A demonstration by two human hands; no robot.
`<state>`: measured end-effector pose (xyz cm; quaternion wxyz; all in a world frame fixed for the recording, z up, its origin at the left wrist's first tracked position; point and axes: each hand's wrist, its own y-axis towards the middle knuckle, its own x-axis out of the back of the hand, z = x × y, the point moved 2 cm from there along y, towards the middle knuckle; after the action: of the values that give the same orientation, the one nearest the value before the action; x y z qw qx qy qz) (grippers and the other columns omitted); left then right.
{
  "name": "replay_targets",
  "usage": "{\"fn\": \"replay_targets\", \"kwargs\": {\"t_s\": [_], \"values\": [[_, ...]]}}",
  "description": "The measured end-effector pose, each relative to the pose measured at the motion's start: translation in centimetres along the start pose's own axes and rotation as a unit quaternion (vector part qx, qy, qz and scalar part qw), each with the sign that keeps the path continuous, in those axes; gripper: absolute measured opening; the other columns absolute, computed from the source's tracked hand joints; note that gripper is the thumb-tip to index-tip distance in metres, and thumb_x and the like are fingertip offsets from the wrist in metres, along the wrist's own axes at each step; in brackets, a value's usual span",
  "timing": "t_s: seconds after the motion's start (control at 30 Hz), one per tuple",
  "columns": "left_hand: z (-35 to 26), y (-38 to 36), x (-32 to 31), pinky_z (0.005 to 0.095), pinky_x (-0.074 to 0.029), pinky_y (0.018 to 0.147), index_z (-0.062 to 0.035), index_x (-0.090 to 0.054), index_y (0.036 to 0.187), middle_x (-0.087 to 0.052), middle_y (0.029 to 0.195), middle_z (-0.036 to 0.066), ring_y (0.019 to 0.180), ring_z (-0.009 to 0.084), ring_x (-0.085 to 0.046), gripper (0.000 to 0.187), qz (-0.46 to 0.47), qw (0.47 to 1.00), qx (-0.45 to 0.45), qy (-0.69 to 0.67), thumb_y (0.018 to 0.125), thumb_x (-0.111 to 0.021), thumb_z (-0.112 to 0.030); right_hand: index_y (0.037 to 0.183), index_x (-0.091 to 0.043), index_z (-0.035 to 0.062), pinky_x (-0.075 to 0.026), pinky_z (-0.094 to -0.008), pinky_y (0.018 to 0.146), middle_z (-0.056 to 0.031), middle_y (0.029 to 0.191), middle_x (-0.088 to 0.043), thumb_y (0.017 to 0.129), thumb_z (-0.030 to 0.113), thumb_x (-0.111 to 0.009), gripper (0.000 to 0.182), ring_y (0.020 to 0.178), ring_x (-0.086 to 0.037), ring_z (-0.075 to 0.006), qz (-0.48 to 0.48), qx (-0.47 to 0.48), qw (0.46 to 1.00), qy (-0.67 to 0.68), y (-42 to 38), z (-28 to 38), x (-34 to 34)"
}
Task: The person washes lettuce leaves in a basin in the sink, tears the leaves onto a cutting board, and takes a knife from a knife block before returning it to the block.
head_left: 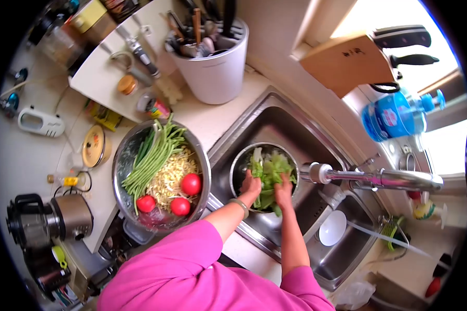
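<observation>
Both my hands are down in a round metal bowl [237, 160] that sits in the larger basin of the sink [311, 124]. Green leafy lettuce [267, 167] fills the bowl. On its left side my left hand [250, 187], with a bangle at the wrist, has its fingers closed around the leaves. My right hand [284, 192] grips leaves at the opposite side, thumb and fingers partly hidden among them. The faucet [321, 173] reaches in from the right, its head just beside the bowl's rim.
Left of the sink, a big steel bowl [206, 171] holds green beans [151, 163], bean sprouts [166, 179] and tomatoes [191, 184]. A white bowl [332, 228] lies in the smaller basin. Behind stand a white utensil holder [213, 72], a knife block [342, 62] and a blue soap bottle [392, 116].
</observation>
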<state>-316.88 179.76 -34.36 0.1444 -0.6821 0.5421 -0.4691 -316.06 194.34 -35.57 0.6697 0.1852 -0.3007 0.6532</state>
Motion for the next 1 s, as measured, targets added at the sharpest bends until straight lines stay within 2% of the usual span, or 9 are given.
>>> {"fn": "replay_targets", "kwargs": {"t_s": [0.13,0.27,0.4,0.5,0.67,0.73,0.8,0.93,1.0], "values": [[-0.8,-0.7,0.6,0.0459,-0.042,0.083,-0.0057,-0.039,0.111,-0.039,0.117,0.016,0.111,0.0344,-0.041,0.048,-0.099,0.948,-0.128,0.274,0.07,-0.061,-0.02,0.117,-0.049,0.0041,-0.036,-0.0478,0.094,-0.0227,0.134,-0.027,0.07,0.02,-0.056,0.05,0.119,-0.029,-0.0432,0.045,-0.052,0.977,-0.201,-0.5,2.5,0.1],[0.7,1.9,-0.4,0.0419,-0.046,0.083,-0.0048,-0.035,0.115,-0.044,0.119,0.02,0.104,0.0374,-0.051,0.059,0.007,0.97,-0.098,0.22,0.069,-0.067,-0.025,0.112,-0.05,0.0005,-0.04,-0.0496,0.088,-0.0241,0.128,-0.032,0.067,0.028,-0.061,0.053,0.116,-0.031,-0.0409,0.046,-0.101,0.957,-0.269,-0.3,3.5,-2.9],[1.7,4.4,-2.1,0.0378,-0.044,0.08,0.0021,-0.052,0.105,-0.058,0.101,0.023,0.096,0.0335,-0.057,0.039,0.086,0.99,-0.115,0.007,0.068,-0.059,-0.008,0.107,-0.052,0.0004,-0.041,-0.0461,0.085,-0.0256,0.113,-0.046,0.065,0.018,-0.063,0.046,0.104,-0.044,-0.0402,0.022,-0.069,0.992,-0.101,1.1,0.7,-2.2],[3.0,6.7,-4.7,0.0386,-0.045,0.076,0.0057,-0.055,0.101,-0.058,0.099,0.021,0.089,0.0313,-0.058,0.035,0.072,0.98,-0.007,-0.188,0.067,-0.053,-0.005,0.104,-0.054,0.0002,-0.046,-0.0376,0.073,-0.0152,0.09,-0.058,0.069,0.01,-0.058,0.037,0.082,-0.057,-0.0271,-0.014,-0.143,0.984,0.108,2.2,-1.9,-1.8],[3.7,6.6,-2.3,0.0418,-0.045,0.075,0.0068,-0.052,0.104,-0.055,0.098,0.02,0.085,0.0317,-0.056,0.036,0.162,0.939,0.076,-0.293,0.071,-0.05,-0.007,0.109,-0.052,0.0004,-0.047,-0.032,0.069,-0.012,0.091,-0.059,0.073,0.0,-0.045,0.037,0.078,-0.059,-0.0206,0.049,-0.284,0.824,0.488,0.6,0.7,3.2],[0.4,2.7,0.6,0.0448,-0.042,0.083,0.0023,-0.044,0.115,-0.045,0.112,0.023,0.1,0.0368,-0.049,0.046,-0.067,0.989,0.004,0.134,0.073,-0.054,-0.012,0.132,-0.034,0.0078,-0.043,-0.035,0.088,-0.0242,0.118,-0.049,0.073,0.002,-0.046,0.061,0.104,-0.052,-0.0319,0.027,-0.172,0.962,0.212,1.2,-1.6,2.7],[0.4,1.9,0.1,0.0476,-0.036,0.091,-0.0075,-0.031,0.128,-0.037,0.12,0.025,0.109,0.0405,-0.041,0.06,-0.135,0.974,-0.076,0.165,0.074,-0.055,-0.019,0.136,-0.026,0.0139,-0.041,-0.0393,0.09,-0.0262,0.129,-0.036,0.075,0.008,-0.053,0.067,0.111,-0.046,-0.0385,0.041,-0.18,0.983,-0.001,1.5,-0.8,1.2],[0.2,1.9,-2.4,0.0471,-0.033,0.095,-0.0064,-0.007,0.139,-0.025,0.131,0.029,0.115,0.0432,-0.036,0.09,-0.039,0.974,-0.121,0.187,0.076,-0.054,-0.051,0.126,-0.038,0.0124,-0.04,-0.0462,0.09,-0.0244,0.134,-0.025,0.07,0.025,-0.067,0.065,0.113,-0.037,-0.0462,0.044,-0.162,0.976,-0.135,-0.8,5.0,0.2],[0.7,3.5,-2.7,0.044,-0.034,0.096,-0.0025,-0.008,0.137,-0.03,0.13,0.028,0.116,0.0375,-0.039,0.095,-0.004,0.982,-0.117,0.148,0.073,-0.064,-0.046,0.126,-0.038,0.0148,-0.04,-0.0455,0.09,-0.0254,0.134,-0.024,0.063,0.024,-0.073,0.073,0.116,-0.034,-0.0459,0.058,-0.177,0.981,-0.055,-0.8,3.9,-0.6]]}}
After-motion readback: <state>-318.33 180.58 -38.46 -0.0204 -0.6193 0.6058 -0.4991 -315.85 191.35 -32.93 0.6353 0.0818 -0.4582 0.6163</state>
